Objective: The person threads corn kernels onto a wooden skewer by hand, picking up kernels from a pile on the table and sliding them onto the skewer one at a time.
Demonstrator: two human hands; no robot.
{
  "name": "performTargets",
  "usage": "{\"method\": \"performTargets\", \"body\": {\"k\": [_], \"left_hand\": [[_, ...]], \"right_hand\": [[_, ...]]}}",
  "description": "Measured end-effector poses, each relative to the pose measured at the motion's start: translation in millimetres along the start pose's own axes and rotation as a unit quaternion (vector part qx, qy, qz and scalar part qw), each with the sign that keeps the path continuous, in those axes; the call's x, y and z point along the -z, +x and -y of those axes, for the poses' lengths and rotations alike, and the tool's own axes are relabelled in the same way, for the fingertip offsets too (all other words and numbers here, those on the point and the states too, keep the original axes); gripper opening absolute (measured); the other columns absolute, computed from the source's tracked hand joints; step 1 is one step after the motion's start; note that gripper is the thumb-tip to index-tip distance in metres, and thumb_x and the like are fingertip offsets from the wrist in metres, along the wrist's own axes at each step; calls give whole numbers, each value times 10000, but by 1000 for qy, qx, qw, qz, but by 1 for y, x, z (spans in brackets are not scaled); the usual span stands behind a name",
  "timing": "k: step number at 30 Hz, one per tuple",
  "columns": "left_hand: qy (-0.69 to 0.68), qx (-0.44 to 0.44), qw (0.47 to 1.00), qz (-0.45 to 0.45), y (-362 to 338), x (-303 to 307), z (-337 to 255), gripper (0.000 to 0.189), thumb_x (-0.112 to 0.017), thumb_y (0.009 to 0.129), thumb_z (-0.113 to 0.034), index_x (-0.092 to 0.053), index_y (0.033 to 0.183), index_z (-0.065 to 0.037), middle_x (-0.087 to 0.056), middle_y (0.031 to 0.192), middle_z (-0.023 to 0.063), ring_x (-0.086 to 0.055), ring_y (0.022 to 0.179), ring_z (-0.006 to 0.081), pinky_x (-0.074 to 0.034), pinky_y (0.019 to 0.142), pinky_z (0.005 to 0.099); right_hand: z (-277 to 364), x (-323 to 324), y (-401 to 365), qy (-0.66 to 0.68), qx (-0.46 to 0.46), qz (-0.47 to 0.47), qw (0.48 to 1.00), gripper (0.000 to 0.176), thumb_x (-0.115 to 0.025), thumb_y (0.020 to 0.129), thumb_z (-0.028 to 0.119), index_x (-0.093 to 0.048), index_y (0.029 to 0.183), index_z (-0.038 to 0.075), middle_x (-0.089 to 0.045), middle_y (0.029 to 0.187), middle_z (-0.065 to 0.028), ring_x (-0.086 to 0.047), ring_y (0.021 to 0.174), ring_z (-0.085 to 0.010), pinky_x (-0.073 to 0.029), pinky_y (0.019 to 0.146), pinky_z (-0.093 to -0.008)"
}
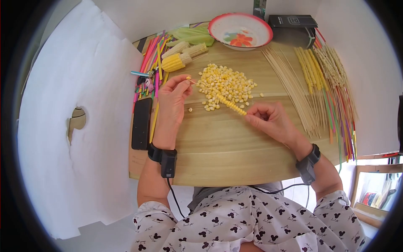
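Observation:
My right hand (270, 121) pinches the near end of a thin wooden skewer (230, 103) that carries a row of yellow corn kernels. The skewer slants up and left across a pile of loose kernels (226, 85) on the wooden table (226, 147). Its bare tip meets my left hand (173, 98), whose thumb and forefinger pinch a single kernel (188, 78) at that tip. Both wrists wear black bands with cables.
Partly stripped corn cobs (181, 57) and green husks lie behind the left hand, beside coloured sticks (152, 63). A black phone (141, 123) lies at the left edge. A flowered bowl (240, 30) stands at the back. Bare skewers (291, 88) and filled kernel skewers (310, 69) lie right.

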State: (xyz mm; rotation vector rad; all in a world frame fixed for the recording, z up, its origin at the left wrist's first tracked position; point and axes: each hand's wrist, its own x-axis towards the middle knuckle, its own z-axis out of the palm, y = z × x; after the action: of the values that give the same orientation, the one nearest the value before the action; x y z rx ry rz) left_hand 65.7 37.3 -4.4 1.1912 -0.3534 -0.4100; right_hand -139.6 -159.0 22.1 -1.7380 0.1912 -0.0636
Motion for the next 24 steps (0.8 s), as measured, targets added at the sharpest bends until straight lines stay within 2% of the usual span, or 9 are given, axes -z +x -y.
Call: {"method": "performTargets", "body": {"k": [8, 10, 13, 20, 22, 23, 24], "left_hand": [[-37, 24, 999, -1, 0, 1, 0, 158, -604, 864, -12, -638, 1014, 26, -665, 927, 114, -582, 729, 96, -479, 686, 232], [-88, 72, 994, 2, 0, 3, 0, 178, -578, 877, -8, -617, 1043, 43, -651, 942, 125, -578, 742, 104, -476, 676, 235], [-106, 92, 990, 11, 1, 5, 1, 205, -560, 887, -11, -598, 1077, 57, -641, 956, 130, -573, 746, 108, -475, 666, 242], [-66, 120, 991, 3, 1, 9, 0, 248, -528, 917, -29, -563, 1137, 79, -641, 997, 143, -577, 743, 109, -490, 676, 241], [-93, 128, 987, 28, 3, 14, 1, 284, -508, 942, -71, -531, 1175, 90, -629, 1036, 164, -600, 842, 140, -506, 744, 255], [-94, 128, 987, 26, 3, 10, -1, 284, -508, 942, -71, -531, 1175, 90, -629, 1036, 164, -600, 842, 140, -506, 744, 255], [-122, 129, 984, -10, 3, 5, -3, 290, -489, 932, -47, -517, 1184, 94, -610, 1076, 179, -595, 929, 183, -499, 820, 283]], "right_hand": [[-2, -1, 0, -11, 2, -5, 1000, 106, -642, 878, 106, -634, 817, 19, -475, 628, 103, -351, 556, 20, -276, 467, -187], [-2, -1, 0, -12, 3, -4, 1000, 109, -641, 879, 107, -633, 818, 17, -476, 625, 103, -349, 554, 20, -274, 466, -188], [-5, -2, 0, 4, 5, 0, 1000, 111, -640, 883, 108, -631, 820, 17, -471, 623, 106, -346, 552, 22, -270, 467, -186], [-5, -2, 0, 11, -2, 2, 1000, 115, -639, 888, 110, -626, 820, 18, -452, 629, 111, -343, 557, 26, -262, 471, -179], [-5, -3, 0, 16, 2, -7, 1000, 118, -642, 888, 114, -626, 822, 18, -449, 635, 112, -343, 563, 28, -260, 473, -176], [-5, -3, 0, 15, 1, -6, 1000, 118, -642, 888, 114, -626, 822, 18, -449, 635, 112, -343, 563, 28, -260, 473, -176], [-5, -2, 0, 18, 3, -6, 1000, 118, -643, 888, 114, -627, 823, 17, -450, 639, 113, -344, 566, 28, -260, 474, -174]]}}
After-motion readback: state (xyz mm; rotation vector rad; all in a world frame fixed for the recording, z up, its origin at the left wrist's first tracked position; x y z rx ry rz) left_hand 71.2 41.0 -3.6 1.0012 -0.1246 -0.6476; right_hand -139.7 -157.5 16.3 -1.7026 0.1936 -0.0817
